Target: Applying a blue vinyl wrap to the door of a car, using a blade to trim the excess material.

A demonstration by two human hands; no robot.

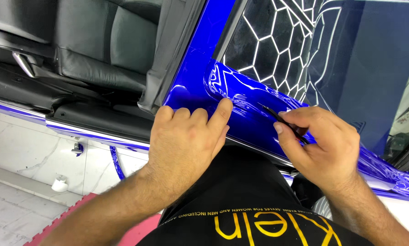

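My left hand [186, 141] lies flat on the glossy blue car panel [248, 120], knuckles up and fingers pressed against the paint just below the corner where the door pillar meets the body; its grip is loose, closed around nothing. My right hand [323, 146] sits a little to the right on the same panel, thumb and forefinger pinched tight on a slim black tool [282, 120] whose thin tip angles up and left and meets the blue surface (whether it is a blade or a pick I cannot tell). The two hands are near each other but apart, with bare blue panel between them. Above the panel, the dark side window [277, 45] mirrors a white hexagon pattern. To the left the door stands open on a black leather seat [108, 41] and a dark sill. Below that are pale marble floor tiles [26, 155] and the edge of a red mat [72, 214].
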